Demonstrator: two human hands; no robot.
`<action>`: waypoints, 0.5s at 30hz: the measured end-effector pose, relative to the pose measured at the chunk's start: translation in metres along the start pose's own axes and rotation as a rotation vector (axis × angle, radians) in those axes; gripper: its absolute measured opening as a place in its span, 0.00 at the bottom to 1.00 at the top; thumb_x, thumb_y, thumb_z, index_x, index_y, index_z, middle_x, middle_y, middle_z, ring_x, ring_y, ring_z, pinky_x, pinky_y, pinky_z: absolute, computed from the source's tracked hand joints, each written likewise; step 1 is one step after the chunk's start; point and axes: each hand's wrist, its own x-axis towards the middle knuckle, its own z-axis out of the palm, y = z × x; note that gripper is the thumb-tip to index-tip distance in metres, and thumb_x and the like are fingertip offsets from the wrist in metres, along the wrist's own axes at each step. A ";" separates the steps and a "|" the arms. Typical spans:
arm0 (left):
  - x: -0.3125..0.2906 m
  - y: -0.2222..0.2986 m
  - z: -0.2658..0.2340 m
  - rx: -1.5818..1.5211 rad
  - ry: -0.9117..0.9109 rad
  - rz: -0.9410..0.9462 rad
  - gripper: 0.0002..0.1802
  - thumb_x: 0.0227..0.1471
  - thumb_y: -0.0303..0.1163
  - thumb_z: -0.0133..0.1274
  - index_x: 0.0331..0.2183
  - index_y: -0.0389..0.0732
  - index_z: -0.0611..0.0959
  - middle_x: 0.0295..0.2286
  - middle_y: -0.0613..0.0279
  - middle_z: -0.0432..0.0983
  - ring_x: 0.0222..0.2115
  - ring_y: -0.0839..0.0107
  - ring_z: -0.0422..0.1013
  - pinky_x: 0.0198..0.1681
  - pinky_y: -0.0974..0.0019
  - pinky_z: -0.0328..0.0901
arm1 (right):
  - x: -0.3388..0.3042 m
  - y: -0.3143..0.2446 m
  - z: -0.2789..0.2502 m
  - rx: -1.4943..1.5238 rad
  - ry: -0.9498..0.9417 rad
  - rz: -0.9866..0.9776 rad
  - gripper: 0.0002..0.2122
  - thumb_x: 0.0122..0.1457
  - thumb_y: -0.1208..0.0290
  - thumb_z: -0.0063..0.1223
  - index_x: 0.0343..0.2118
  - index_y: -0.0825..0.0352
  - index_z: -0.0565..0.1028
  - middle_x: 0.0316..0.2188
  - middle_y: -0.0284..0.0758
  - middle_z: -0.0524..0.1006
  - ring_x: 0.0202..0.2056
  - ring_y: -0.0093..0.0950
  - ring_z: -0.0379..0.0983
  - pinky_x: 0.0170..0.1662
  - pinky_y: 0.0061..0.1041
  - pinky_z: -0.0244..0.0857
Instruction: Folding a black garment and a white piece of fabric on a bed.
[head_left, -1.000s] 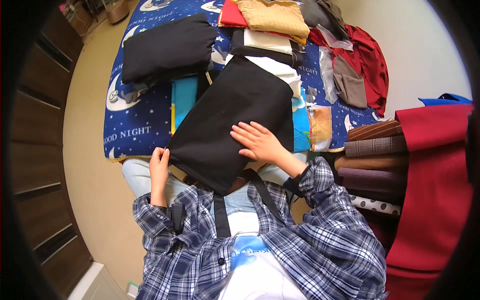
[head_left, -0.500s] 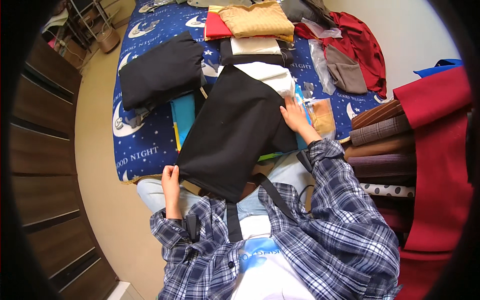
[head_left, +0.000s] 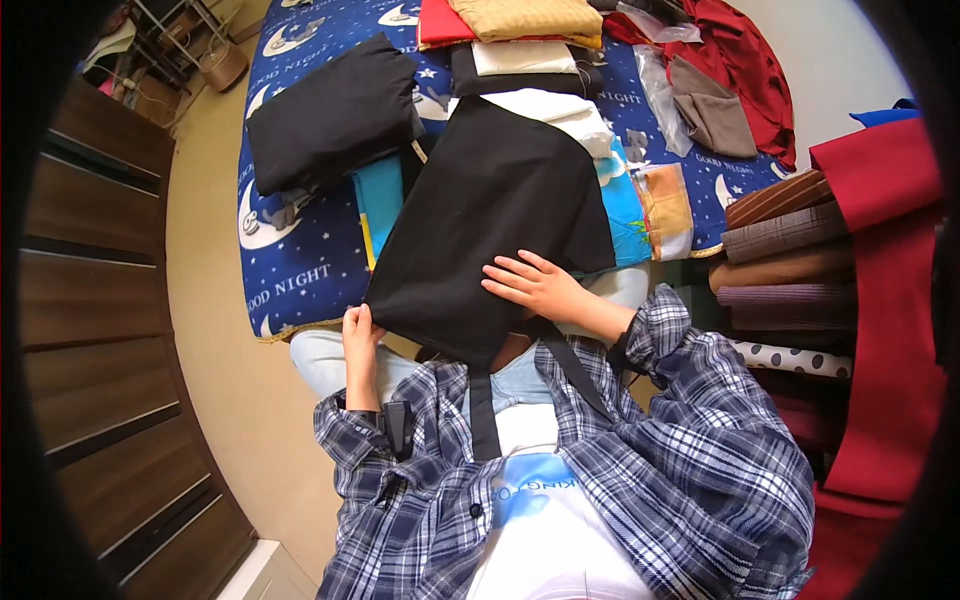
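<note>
A black cloth (head_left: 490,200) lies spread in front of me, its near part over my lap and its far end against a white folded cloth (head_left: 560,115). My left hand (head_left: 360,330) pinches the cloth's near left corner. With fingers stretched out, my right hand (head_left: 530,285) rests flat on the near right part of the cloth. Turquoise fabric (head_left: 378,200) shows from under it on the left, and a blue printed fabric (head_left: 622,215) shows on the right.
A folded black fabric (head_left: 330,115) lies on the blue patterned bedspread (head_left: 290,290) at the left. Farther back are tan fabric (head_left: 525,18) and red fabric (head_left: 745,70). Fabric rolls (head_left: 790,260) and a hanging red cloth (head_left: 885,330) stand at the right. Brown drawers (head_left: 110,310) line the left.
My right hand has moved from the cloth's far right edge toward me and left, onto its near part. My left hand still pinches the corner. The whole view has shifted slightly.
</note>
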 end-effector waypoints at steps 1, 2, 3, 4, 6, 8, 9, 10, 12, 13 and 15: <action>-0.001 0.001 0.001 0.003 0.000 -0.001 0.11 0.53 0.39 0.41 0.27 0.42 0.67 0.23 0.69 0.65 0.25 0.79 0.63 0.32 0.73 0.62 | 0.000 -0.002 0.007 0.002 0.001 0.002 0.31 0.42 0.59 0.48 0.52 0.57 0.56 0.54 0.28 0.54 0.55 0.24 0.48 0.57 0.30 0.37; -0.004 0.003 0.003 0.015 0.003 0.012 0.11 0.53 0.39 0.40 0.27 0.42 0.67 0.23 0.69 0.64 0.24 0.80 0.63 0.30 0.74 0.62 | 0.002 -0.005 0.010 -0.023 0.044 -0.020 0.27 0.45 0.63 0.42 0.52 0.54 0.56 0.54 0.28 0.54 0.55 0.24 0.50 0.57 0.30 0.37; -0.006 0.005 0.004 0.026 0.005 0.025 0.11 0.53 0.40 0.40 0.27 0.42 0.67 0.23 0.69 0.64 0.23 0.81 0.62 0.28 0.75 0.62 | 0.004 -0.007 0.014 -0.048 0.088 -0.042 0.24 0.48 0.68 0.36 0.52 0.51 0.56 0.54 0.27 0.54 0.54 0.24 0.52 0.57 0.30 0.38; -0.005 0.005 0.004 0.029 0.007 0.026 0.11 0.53 0.40 0.40 0.27 0.42 0.67 0.23 0.69 0.64 0.23 0.81 0.62 0.28 0.75 0.62 | 0.005 -0.008 0.017 -0.046 0.090 -0.042 0.24 0.48 0.68 0.36 0.52 0.51 0.56 0.54 0.27 0.54 0.54 0.24 0.52 0.57 0.30 0.38; -0.007 0.006 0.004 0.000 0.015 0.015 0.11 0.53 0.39 0.40 0.26 0.42 0.66 0.22 0.69 0.64 0.24 0.82 0.62 0.27 0.76 0.62 | 0.008 -0.009 0.022 -0.138 0.235 -0.233 0.24 0.49 0.66 0.36 0.52 0.47 0.54 0.54 0.27 0.55 0.54 0.24 0.52 0.57 0.30 0.39; -0.008 0.009 0.004 -0.019 0.027 0.012 0.11 0.53 0.39 0.40 0.26 0.43 0.66 0.22 0.69 0.64 0.23 0.82 0.62 0.26 0.76 0.63 | 0.016 -0.015 0.021 -0.157 0.256 -0.381 0.23 0.49 0.65 0.36 0.51 0.46 0.53 0.54 0.27 0.55 0.53 0.24 0.53 0.56 0.30 0.41; -0.009 0.011 0.005 -0.040 0.034 0.009 0.11 0.53 0.39 0.41 0.26 0.43 0.66 0.22 0.69 0.64 0.23 0.82 0.63 0.26 0.76 0.63 | 0.020 -0.017 0.022 -0.122 0.268 -0.410 0.22 0.49 0.65 0.36 0.51 0.49 0.55 0.53 0.28 0.56 0.52 0.25 0.55 0.55 0.30 0.44; -0.011 0.012 0.006 -0.039 0.040 0.009 0.11 0.53 0.39 0.41 0.26 0.43 0.66 0.22 0.69 0.64 0.23 0.82 0.63 0.26 0.76 0.63 | 0.023 -0.019 0.021 -0.086 0.281 -0.440 0.21 0.50 0.66 0.37 0.50 0.51 0.57 0.52 0.29 0.58 0.51 0.25 0.56 0.54 0.30 0.47; -0.010 0.016 0.009 -0.008 0.060 0.009 0.11 0.52 0.39 0.41 0.26 0.43 0.67 0.22 0.69 0.65 0.22 0.81 0.63 0.25 0.76 0.64 | 0.026 -0.014 0.020 0.012 0.295 -0.459 0.20 0.50 0.67 0.37 0.49 0.53 0.59 0.50 0.31 0.60 0.50 0.26 0.58 0.53 0.30 0.50; -0.009 0.015 0.010 -0.049 0.061 0.006 0.09 0.51 0.38 0.44 0.27 0.43 0.67 0.21 0.69 0.65 0.21 0.81 0.64 0.24 0.74 0.65 | 0.026 -0.011 0.019 0.110 0.303 -0.478 0.18 0.50 0.68 0.37 0.47 0.56 0.61 0.49 0.33 0.62 0.49 0.27 0.59 0.52 0.29 0.52; -0.012 0.019 0.016 -0.068 0.085 0.031 0.09 0.51 0.37 0.45 0.28 0.43 0.67 0.21 0.69 0.66 0.21 0.81 0.64 0.24 0.74 0.65 | 0.029 -0.006 0.005 0.205 0.318 -0.505 0.16 0.50 0.70 0.38 0.44 0.61 0.65 0.44 0.37 0.66 0.46 0.29 0.63 0.49 0.29 0.57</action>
